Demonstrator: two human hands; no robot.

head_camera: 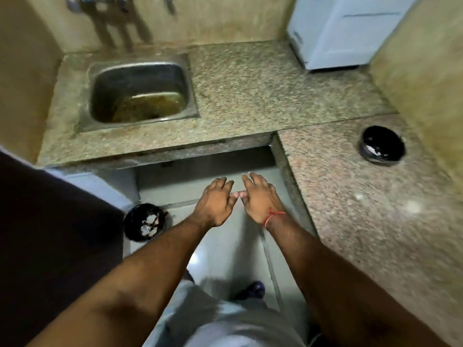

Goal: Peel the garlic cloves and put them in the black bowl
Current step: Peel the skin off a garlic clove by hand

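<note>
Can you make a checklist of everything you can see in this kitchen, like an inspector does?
Surface: speckled granite counter, L-shaped.
Job's things: black bowl on the counter at right, something white inside; second black container lower down at left, white bits inside.
Clutter: nothing seen.
Hands: left hand and right hand close together over the floor; what they hold, if anything, is hidden.
Cables: nothing seen.
Surroundings: steel sink with murky water, white appliance.

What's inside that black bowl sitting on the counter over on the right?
The black bowl on the granite counter shows a few whitish bits low against its near wall, too blurred to tell whether they are cloves or skins. Its near rim hides part of the bottom.
</note>
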